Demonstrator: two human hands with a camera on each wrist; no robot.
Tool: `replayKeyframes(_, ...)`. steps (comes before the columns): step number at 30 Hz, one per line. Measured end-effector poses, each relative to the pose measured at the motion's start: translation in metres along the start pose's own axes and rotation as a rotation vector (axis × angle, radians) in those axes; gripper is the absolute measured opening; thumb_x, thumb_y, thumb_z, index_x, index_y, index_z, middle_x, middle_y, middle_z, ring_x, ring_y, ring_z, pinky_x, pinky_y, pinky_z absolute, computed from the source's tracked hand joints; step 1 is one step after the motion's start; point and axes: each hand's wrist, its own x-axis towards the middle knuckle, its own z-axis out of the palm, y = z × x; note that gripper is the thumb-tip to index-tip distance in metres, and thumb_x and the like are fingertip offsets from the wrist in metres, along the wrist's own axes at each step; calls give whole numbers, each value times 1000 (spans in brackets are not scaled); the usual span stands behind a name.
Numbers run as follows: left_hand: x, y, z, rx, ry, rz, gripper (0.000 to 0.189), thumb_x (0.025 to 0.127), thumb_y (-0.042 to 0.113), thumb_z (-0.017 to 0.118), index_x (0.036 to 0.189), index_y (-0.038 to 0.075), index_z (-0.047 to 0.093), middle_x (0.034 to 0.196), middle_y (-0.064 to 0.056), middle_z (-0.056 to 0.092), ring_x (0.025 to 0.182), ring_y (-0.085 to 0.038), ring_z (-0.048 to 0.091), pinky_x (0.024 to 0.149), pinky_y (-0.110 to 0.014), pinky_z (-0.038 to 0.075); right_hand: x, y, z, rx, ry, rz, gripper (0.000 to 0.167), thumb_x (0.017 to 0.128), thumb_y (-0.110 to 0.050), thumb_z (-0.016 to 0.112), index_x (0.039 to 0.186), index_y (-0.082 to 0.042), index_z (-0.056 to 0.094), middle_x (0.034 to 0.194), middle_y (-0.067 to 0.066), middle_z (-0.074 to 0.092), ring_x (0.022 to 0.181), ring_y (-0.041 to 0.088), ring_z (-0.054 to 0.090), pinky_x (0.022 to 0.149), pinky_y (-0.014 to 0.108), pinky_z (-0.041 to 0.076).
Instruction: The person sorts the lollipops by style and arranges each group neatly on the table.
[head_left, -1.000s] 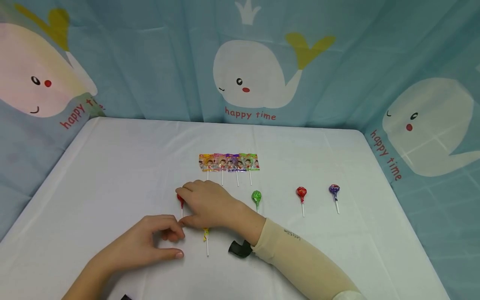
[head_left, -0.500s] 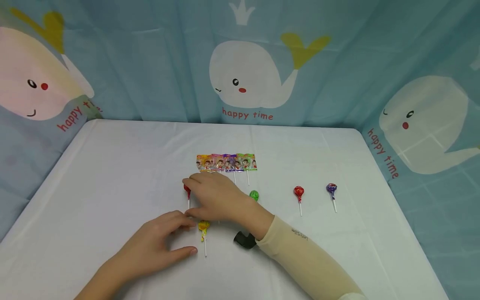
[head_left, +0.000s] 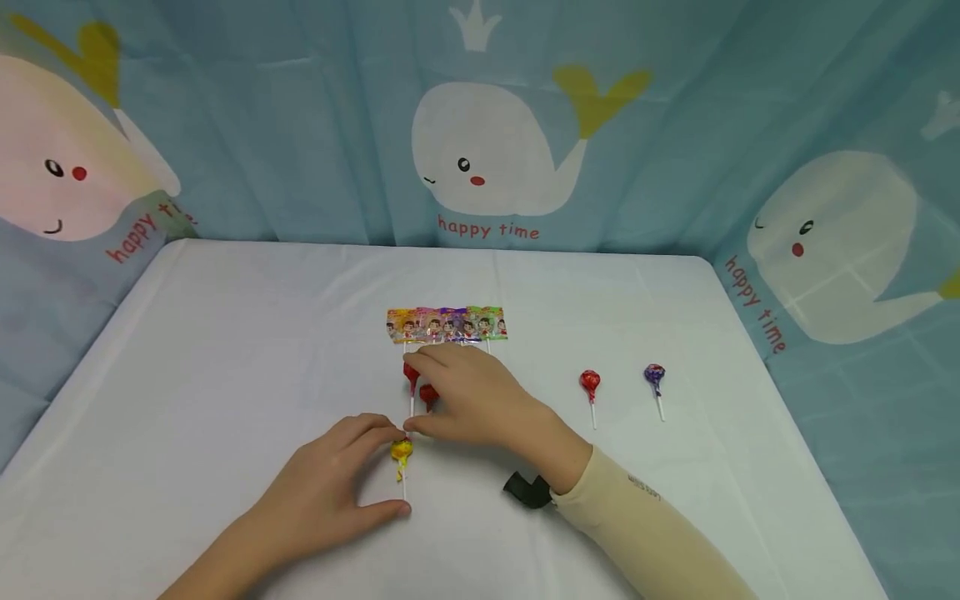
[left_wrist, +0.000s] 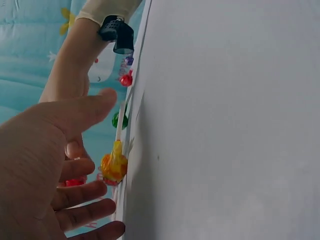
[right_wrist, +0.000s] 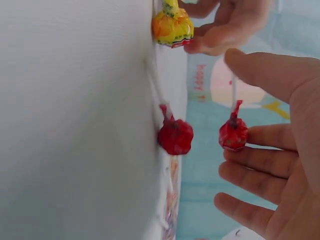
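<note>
Because so much is gathered near the middle of the white surface (head_left: 247,350), I judge slippage and collision to be the chief hazards. Right hand (head_left: 476,396): narrowed on a held red lollipop (right_wrist: 233,135), its head against the fingertips, its stick running toward the thumb, apparently clear of the surface. Such a slight, end-to-end hold could let it twist or drop if my pressure were uneven. A loose red lollipop (right_wrist: 176,137) lies just beside it, partly under the hand in the head view; a low sweep might knock it askew. Left hand (head_left: 337,475): thumb and fingers set wide about the yellow lollipop (head_left: 402,450); whether they touch it, I cannot tell. Closing carelessly there could roll it, or bump the right thumb nearby. Reaching farther forward, my right knuckles could disturb the row of packeted lollipops (head_left: 447,325).
</note>
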Motion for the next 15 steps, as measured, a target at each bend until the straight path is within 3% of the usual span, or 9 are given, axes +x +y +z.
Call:
replayKeyframes(7, -1, -2, 6, 42, -16, 14, 77, 73, 58, 97, 133, 17, 72, 132, 12, 67, 121, -12, 66, 93, -41, 61, -36, 3, 3, 143, 6, 10, 77, 93, -53, 85, 153, -12, 60, 148, -1, 65, 141, 18, 58, 119, 38, 47)
replayKeyframes(15, -2, -4, 8, 66, -44, 16, 82, 72, 63, 97, 135, 18, 73, 134, 11, 67, 123, -13, 66, 95, -43, 62, -63, -1, 9, 187, 51, -6, 81, 92, -54, 86, 155, -12, 59, 153, 0, 63, 143, 18, 57, 119, 41, 48)
